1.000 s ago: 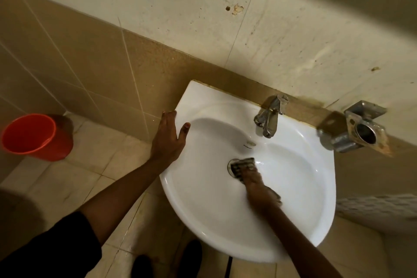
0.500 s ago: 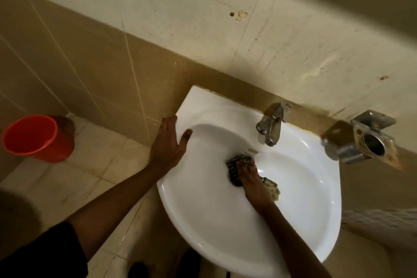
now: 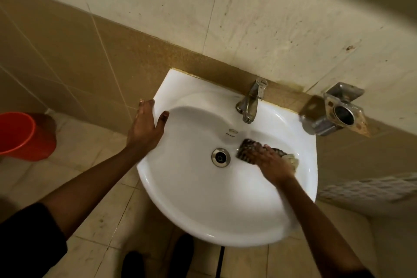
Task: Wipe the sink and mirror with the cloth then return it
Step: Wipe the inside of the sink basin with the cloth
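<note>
A white wall-mounted sink point(image 3: 203, 210) fills the middle of the view. My right hand point(image 3: 272, 165) presses a dark patterned cloth point(image 3: 248, 150) flat against the bowl's right side, just right of the metal drain point(image 3: 221, 157). A pale corner of the cloth sticks out beyond my fingers. My left hand point(image 3: 145, 125) grips the sink's left rim, thumb inside the bowl and fingers over the outer edge. No mirror is in view.
A chrome tap point(image 3: 250, 101) stands at the back of the sink. A metal wall holder point(image 3: 338, 113) hangs to the right. An orange bucket point(image 3: 20, 135) sits on the tiled floor at the left. My dark shoes point(image 3: 158, 259) show below the sink.
My right hand slid the cloth from over the drain to the right side of the bowl, uncovering the drain. My left hand stayed on the rim.
</note>
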